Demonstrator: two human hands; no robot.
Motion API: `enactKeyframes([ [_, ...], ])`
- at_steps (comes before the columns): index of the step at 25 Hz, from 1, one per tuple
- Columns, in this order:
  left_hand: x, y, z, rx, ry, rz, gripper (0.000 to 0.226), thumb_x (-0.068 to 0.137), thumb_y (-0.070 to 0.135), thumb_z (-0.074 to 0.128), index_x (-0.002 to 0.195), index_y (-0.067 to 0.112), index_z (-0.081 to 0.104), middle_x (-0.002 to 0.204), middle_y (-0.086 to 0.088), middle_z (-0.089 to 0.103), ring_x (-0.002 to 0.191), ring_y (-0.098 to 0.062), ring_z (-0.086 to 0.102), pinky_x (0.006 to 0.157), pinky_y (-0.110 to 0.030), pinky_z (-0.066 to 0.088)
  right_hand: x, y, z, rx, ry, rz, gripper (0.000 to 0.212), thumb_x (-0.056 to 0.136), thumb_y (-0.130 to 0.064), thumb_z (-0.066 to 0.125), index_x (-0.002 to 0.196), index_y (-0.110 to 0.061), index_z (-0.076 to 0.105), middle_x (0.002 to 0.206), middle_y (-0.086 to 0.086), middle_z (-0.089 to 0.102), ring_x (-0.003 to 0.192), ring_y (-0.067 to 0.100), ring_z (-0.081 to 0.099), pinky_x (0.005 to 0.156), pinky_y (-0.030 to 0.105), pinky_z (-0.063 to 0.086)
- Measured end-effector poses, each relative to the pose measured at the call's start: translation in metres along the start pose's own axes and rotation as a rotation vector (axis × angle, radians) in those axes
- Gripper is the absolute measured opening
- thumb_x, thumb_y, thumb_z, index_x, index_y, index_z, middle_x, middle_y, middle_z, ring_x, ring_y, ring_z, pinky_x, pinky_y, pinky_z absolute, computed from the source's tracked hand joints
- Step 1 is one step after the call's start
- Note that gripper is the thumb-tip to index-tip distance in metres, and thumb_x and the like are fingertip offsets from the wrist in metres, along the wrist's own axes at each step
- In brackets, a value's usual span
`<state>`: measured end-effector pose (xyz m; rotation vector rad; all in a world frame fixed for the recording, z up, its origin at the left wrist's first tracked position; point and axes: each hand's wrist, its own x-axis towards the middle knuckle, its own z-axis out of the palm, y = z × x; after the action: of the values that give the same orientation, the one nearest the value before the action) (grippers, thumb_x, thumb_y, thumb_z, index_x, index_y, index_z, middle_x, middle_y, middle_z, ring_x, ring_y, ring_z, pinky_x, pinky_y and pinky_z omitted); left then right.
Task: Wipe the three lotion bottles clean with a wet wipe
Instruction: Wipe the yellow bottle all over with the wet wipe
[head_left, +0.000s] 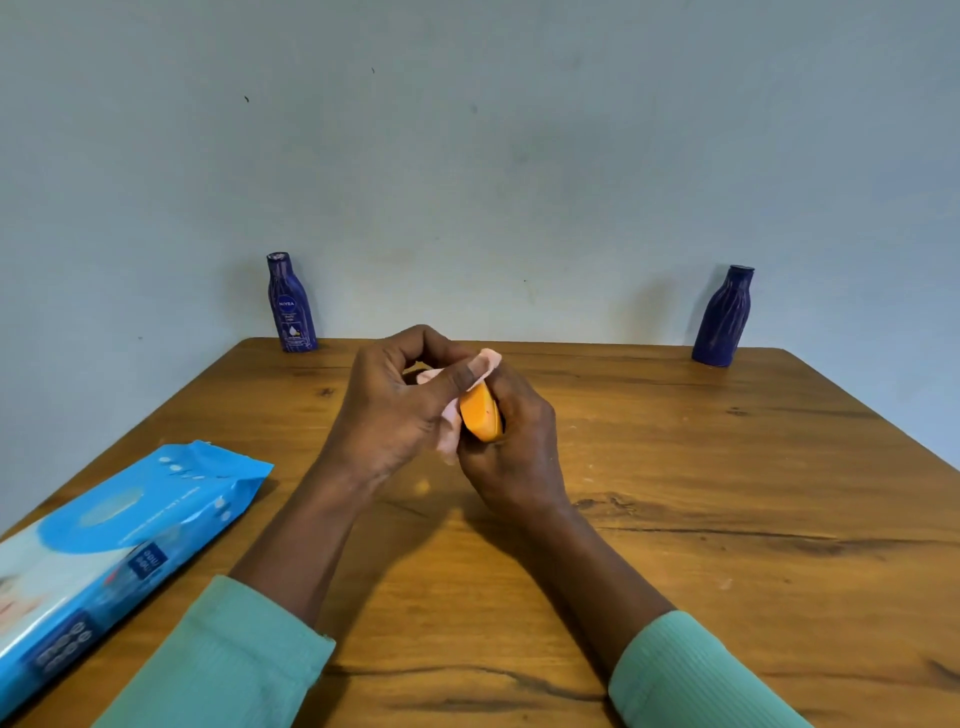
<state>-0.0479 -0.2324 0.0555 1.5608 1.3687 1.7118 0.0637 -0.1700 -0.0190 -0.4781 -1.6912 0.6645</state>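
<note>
Over the middle of the wooden table my right hand grips a small orange bottle, tilted with its base toward me. My left hand pinches a pale pink wet wipe against the bottle's upper part, which the wipe and fingers hide. Two dark blue lotion bottles stand upright at the table's far edge against the wall: one with a label at the back left, one at the back right. Both show pale streaks down their sides.
A blue pack of wet wipes lies at the table's near left, partly over the left edge. A pale grey-blue wall rises right behind the table's far edge.
</note>
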Motion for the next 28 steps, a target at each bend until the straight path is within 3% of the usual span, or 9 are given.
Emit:
enactKeyframes([
  [3,-0.016,-0.001,0.010,-0.074,-0.012,-0.034,0.016,0.085,0.016,0.080,0.086,0.003,0.070,0.076,0.002,0.073,0.070,-0.005,0.069,0.066,-0.021,0.055,0.001,0.007,-0.005,0.021,0.058,0.003,0.035,0.084,-0.020,0.080,0.117,-0.013,0.071,0.102,0.005,0.072,0.091,0.020,0.071,0.072,0.046,0.058],
  [7,-0.029,0.000,0.011,-0.161,-0.071,-0.088,0.017,0.077,0.021,0.080,0.081,0.008,0.070,0.079,0.001,0.074,0.072,-0.006,0.068,0.064,-0.020,0.054,0.001,0.008,-0.010,-0.003,0.091,0.008,0.034,0.084,-0.014,0.081,0.117,-0.013,0.072,0.103,0.005,0.073,0.093,0.017,0.072,0.073,0.041,0.060],
  [13,-0.020,0.003,0.024,-0.084,0.193,-0.128,0.016,0.087,0.025,0.081,0.085,0.012,0.072,0.083,-0.001,0.073,0.077,-0.006,0.070,0.060,-0.019,0.055,0.001,0.003,-0.005,-0.119,0.054,-0.020,0.022,0.086,-0.021,0.074,0.104,-0.009,0.070,0.092,0.002,0.066,0.081,0.015,0.062,0.065,0.037,0.053],
  [16,-0.038,0.001,0.028,-0.098,0.138,-0.138,0.016,0.088,0.024,0.079,0.081,0.013,0.070,0.076,-0.001,0.070,0.070,-0.009,0.068,0.054,-0.023,0.055,0.003,0.004,-0.012,-0.168,0.097,-0.024,0.032,0.087,-0.033,0.072,0.108,-0.010,0.074,0.095,0.003,0.068,0.083,0.017,0.064,0.066,0.027,0.050],
  [20,-0.029,-0.001,0.030,-0.085,0.182,-0.145,0.019,0.086,0.027,0.082,0.076,0.018,0.069,0.069,0.000,0.069,0.066,-0.012,0.068,0.051,-0.023,0.053,0.004,0.005,-0.011,-0.218,0.099,0.007,0.030,0.085,-0.033,0.073,0.103,-0.009,0.071,0.094,0.005,0.065,0.081,0.020,0.062,0.063,0.039,0.051],
  [23,-0.014,-0.005,0.028,-0.085,0.262,-0.166,0.022,0.085,0.034,0.083,0.074,0.022,0.070,0.072,0.003,0.067,0.073,-0.015,0.065,0.053,-0.024,0.051,0.002,0.001,-0.006,-0.297,-0.005,0.045,0.030,0.083,-0.015,0.081,0.110,-0.009,0.069,0.100,0.005,0.066,0.088,0.020,0.061,0.070,0.038,0.051],
  [28,-0.020,-0.010,0.025,-0.099,0.174,-0.094,0.017,0.086,0.026,0.082,0.076,0.020,0.071,0.071,0.007,0.069,0.067,-0.005,0.066,0.055,-0.021,0.053,0.005,-0.004,-0.011,-0.333,-0.021,0.047,0.045,0.082,-0.017,0.076,0.125,-0.009,0.065,0.112,0.007,0.067,0.101,0.024,0.060,0.078,0.035,0.047],
])
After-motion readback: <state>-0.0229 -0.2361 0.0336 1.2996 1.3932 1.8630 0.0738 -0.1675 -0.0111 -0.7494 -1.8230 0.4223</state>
